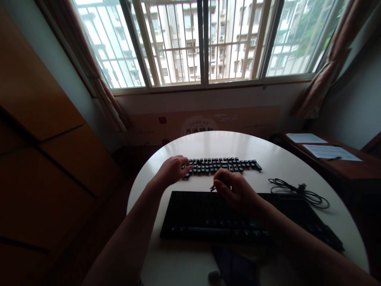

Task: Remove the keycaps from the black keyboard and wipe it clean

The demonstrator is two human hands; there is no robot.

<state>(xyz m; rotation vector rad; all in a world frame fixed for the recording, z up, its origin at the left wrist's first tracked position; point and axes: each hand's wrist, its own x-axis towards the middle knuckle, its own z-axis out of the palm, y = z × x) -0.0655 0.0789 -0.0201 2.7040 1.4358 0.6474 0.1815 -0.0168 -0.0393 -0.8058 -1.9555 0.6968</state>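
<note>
Loose black keycaps [222,163] lie in rows across the white round table [214,143]. At the left end of the rows, my left hand [176,169] has its fingers bent in a pinch at a keycap [187,170]. My right hand [233,184] is closed around a thin wire-like tool [212,188], whose ends poke out below the fingers; its exact kind is hard to make out. Beneath that hand is a black keyboard [190,210], its upper left part bare of caps, with some keys along the lower rows. My right forearm covers part of it.
A coiled black cable [309,194] lies right of the keyboard. Near the front edge are a dark cloth-like item [235,264] and a small dark object [213,277]. Papers [330,151] and a pen rest on a brown side table at right. A barred window is behind.
</note>
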